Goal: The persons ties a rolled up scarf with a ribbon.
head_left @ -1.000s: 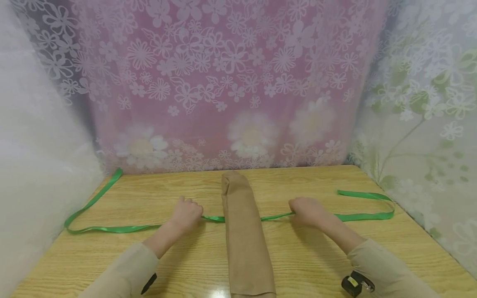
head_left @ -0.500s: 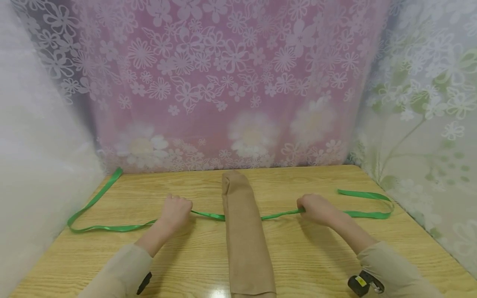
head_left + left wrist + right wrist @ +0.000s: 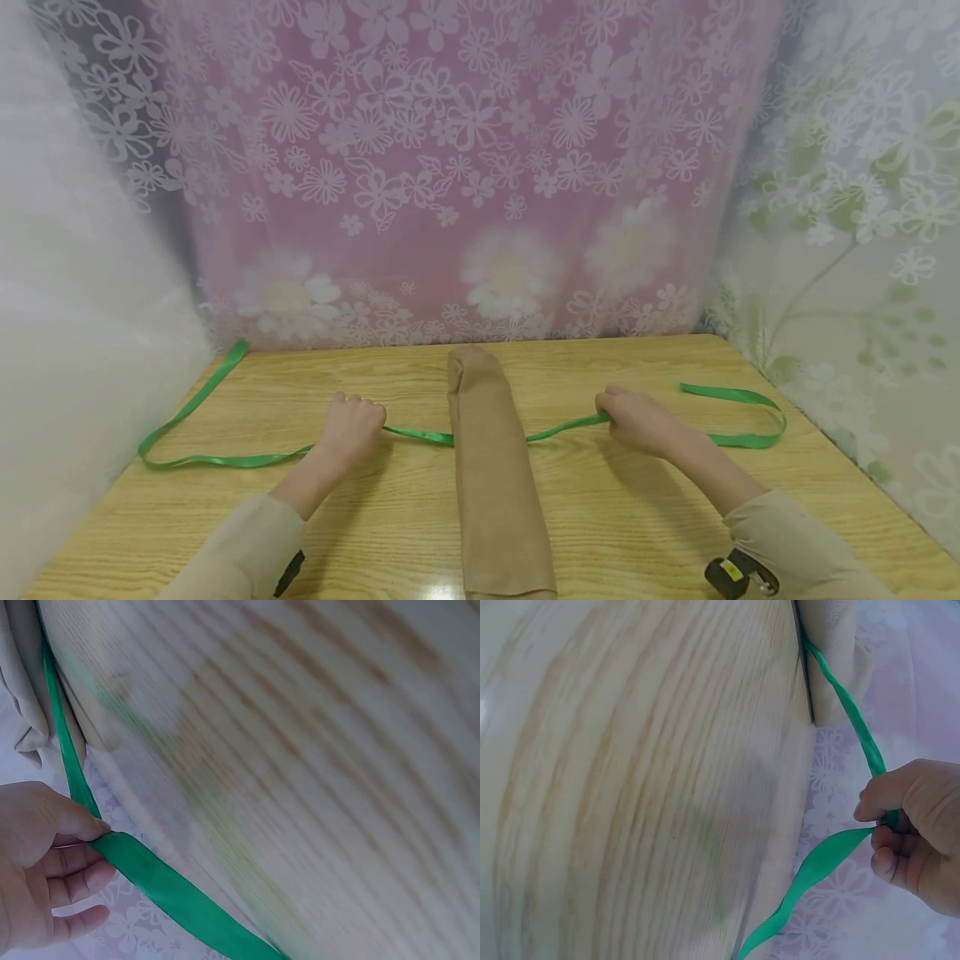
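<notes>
Green ribbon (image 3: 420,435): a long satin strip lying across a wooden table (image 3: 600,517), running left to right and passing under a tan cloth roll at the middle.
Roll (image 3: 495,483): a long folded tan cloth, lying lengthwise away from the person at the table's centre, its far end near the curtain.
Left hand (image 3: 351,425): rests on the table just left of the roll, fingers curled and thumb pinching the ribbon; the left wrist view (image 3: 37,862) shows the ribbon (image 3: 150,877) running between thumb and fingers.
Right hand (image 3: 633,417): sits just right of the roll, fingers curled tight around the ribbon; the right wrist view (image 3: 915,832) shows the strip (image 3: 832,855) clamped in the fist and rising toward the roll (image 3: 832,652).
Ribbon ends: the left length loops out and back toward the far left corner; the right length folds back in a loop (image 3: 750,417) near the right edge.
Sleeves: both arms wear beige sleeves, each with a small black device at the wrist.
Backdrop: a sheer pink floral curtain (image 3: 465,167) behind the table, white and green floral curtains at the sides.
</notes>
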Available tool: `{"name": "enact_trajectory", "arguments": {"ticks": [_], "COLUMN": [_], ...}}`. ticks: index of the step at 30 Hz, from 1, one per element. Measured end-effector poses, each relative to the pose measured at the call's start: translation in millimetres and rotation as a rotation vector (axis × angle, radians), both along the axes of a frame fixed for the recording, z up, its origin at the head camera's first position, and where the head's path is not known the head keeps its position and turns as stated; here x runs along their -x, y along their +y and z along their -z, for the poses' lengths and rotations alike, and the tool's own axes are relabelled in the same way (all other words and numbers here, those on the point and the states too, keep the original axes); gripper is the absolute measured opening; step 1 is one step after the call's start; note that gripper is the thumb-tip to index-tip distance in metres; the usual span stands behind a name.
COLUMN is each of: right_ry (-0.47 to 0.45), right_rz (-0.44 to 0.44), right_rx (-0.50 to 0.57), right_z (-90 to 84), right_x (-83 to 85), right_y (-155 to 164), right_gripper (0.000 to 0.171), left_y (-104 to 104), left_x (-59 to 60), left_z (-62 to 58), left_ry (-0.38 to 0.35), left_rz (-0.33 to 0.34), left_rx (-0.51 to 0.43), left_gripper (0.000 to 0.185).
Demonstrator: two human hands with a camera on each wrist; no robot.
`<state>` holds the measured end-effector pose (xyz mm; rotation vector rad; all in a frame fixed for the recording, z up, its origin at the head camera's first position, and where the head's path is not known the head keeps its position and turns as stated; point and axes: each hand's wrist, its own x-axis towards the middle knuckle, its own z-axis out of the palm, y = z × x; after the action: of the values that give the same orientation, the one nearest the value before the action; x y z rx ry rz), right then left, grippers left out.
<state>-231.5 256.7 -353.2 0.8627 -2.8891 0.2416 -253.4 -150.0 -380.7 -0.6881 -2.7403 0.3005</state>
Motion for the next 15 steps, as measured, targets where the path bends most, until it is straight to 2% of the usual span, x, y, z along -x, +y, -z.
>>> {"name": "enact_trajectory", "arguments": {"ticks": [10,12,15], "right_ry": [-0.056,-0.031,0.073], "right_rz": [0.043,0.019,-0.064], "right_rx": [0.023,0.035,0.054], "right_z": [-4.0,-3.4,-1.4], "right_x": [1.2,1.7,2.9], "right_y": [3.5,4.8,7.3], "right_gripper": [0.017,0.017,0.015], "left_y": [-1.5,-1.3,-1.8], "left_x": [0.6,0.2,-0.7], "left_z": [-0.7,-1.4,-2.1], "left_ry": [0.0,0.003,0.007], "left_rz": [-0.016,-0.016,-0.022], "left_rx": [-0.049,-0.051,-0.044], "left_gripper": [0.035,0.036,0.034]}}
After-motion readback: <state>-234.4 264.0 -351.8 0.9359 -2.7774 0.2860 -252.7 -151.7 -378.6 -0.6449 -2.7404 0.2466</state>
